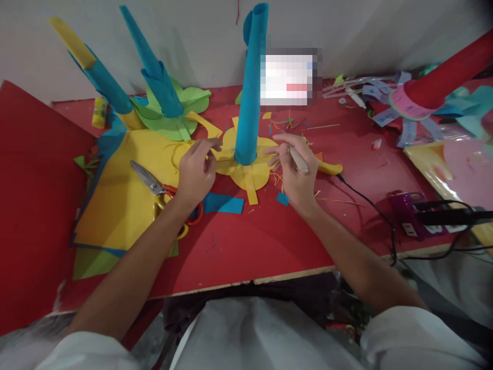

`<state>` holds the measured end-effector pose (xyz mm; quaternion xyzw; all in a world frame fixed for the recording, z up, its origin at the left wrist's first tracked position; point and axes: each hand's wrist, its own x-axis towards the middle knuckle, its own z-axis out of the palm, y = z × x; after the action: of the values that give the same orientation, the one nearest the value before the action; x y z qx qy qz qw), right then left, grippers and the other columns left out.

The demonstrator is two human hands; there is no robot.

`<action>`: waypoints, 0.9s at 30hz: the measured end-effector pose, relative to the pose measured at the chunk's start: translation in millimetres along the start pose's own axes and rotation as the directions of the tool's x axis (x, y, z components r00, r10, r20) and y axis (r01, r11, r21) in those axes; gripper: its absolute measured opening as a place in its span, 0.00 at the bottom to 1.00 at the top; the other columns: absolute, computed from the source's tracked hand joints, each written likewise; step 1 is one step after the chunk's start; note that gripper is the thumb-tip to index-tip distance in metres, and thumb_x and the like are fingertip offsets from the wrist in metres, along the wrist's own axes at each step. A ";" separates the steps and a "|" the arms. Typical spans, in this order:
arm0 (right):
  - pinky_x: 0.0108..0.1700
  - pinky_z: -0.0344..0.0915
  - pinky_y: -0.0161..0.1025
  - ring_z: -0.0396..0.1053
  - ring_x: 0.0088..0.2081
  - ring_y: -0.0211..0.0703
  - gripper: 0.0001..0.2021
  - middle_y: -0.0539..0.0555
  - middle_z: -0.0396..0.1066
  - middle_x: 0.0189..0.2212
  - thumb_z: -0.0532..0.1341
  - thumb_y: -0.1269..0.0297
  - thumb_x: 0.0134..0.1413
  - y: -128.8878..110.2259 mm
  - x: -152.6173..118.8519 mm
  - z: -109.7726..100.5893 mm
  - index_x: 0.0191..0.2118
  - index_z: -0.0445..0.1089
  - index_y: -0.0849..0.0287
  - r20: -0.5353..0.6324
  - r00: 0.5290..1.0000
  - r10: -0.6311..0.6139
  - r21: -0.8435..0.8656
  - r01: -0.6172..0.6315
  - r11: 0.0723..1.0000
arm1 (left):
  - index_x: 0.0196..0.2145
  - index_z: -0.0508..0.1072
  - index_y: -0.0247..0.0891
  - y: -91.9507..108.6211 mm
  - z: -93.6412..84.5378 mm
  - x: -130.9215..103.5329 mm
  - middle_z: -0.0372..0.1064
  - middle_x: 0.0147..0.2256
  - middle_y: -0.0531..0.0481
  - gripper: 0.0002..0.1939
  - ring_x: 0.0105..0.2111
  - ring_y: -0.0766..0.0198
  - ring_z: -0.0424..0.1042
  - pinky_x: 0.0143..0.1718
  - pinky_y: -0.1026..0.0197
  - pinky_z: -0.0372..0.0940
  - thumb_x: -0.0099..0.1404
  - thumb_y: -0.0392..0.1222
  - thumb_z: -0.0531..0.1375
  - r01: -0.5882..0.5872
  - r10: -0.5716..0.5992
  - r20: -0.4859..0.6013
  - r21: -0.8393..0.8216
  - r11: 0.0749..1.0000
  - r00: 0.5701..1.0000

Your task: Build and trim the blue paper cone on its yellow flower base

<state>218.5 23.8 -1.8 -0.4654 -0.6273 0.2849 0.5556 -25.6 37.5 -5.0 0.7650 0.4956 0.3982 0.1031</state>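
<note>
A rolled blue paper tube (248,108) stands upright on a yellow flower-shaped paper piece (250,177), whose narrow strips lie around the tube's base. My left hand (198,167) is at the flower's left edge, fingers bent and apart from the thumb; whether it touches the paper is unclear. On the flower's right side, my right hand (298,169) has a pale stick (298,159) in its grip, and its fingertips are near the petal. Just behind that hand lies a yellow corded tool (330,168), partly hidden, resembling a glue gun.
Scissors (150,180) lie on yellow sheets (115,195) at the left. Other paper tubes (162,87) stand behind, near a glue stick (99,113). A blue paper strip (223,203) lies in front. At the right are a purple box (412,213), cables and a red tube (450,77).
</note>
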 end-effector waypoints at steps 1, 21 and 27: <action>0.41 0.75 0.43 0.78 0.39 0.44 0.16 0.54 0.78 0.43 0.52 0.46 0.74 -2.0 -0.9 1.0 0.50 0.70 0.49 -0.014 1.000 -0.025 -0.034 0.025 0.999 | 0.51 0.71 0.41 -0.4 0.9 0.5 0.77 0.49 0.44 0.19 0.46 0.57 0.78 0.49 0.53 0.72 0.65 0.29 0.52 0.027 -0.027 0.019 -0.003 1.000 0.999; 0.72 0.60 0.59 0.59 0.72 0.55 0.23 0.57 0.63 0.68 0.60 0.55 0.68 6.7 -0.8 9.0 0.65 0.60 0.48 0.296 0.954 -0.043 -0.044 0.059 0.997 | 0.45 0.70 0.42 11.5 -3.0 -3.1 0.77 0.58 0.45 0.16 0.57 0.56 0.76 0.63 0.45 0.66 0.69 0.28 0.48 -0.224 0.209 0.200 0.056 0.973 0.957; 0.66 0.68 0.59 0.70 0.64 0.56 0.20 0.58 0.69 0.63 0.59 0.57 0.68 14.7 -2.1 8.5 0.63 0.62 0.48 0.221 0.975 0.010 -0.140 0.021 0.990 | 0.43 0.69 0.41 6.4 1.1 -0.2 0.73 0.62 0.42 0.11 0.62 0.53 0.72 0.61 0.46 0.67 0.68 0.30 0.51 -0.117 0.103 0.177 0.070 0.991 0.979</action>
<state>214.1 29.2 -17.4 -0.4672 -0.7051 0.2885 0.4487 -20.5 34.5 -2.3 0.8265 0.4573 0.3149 0.0928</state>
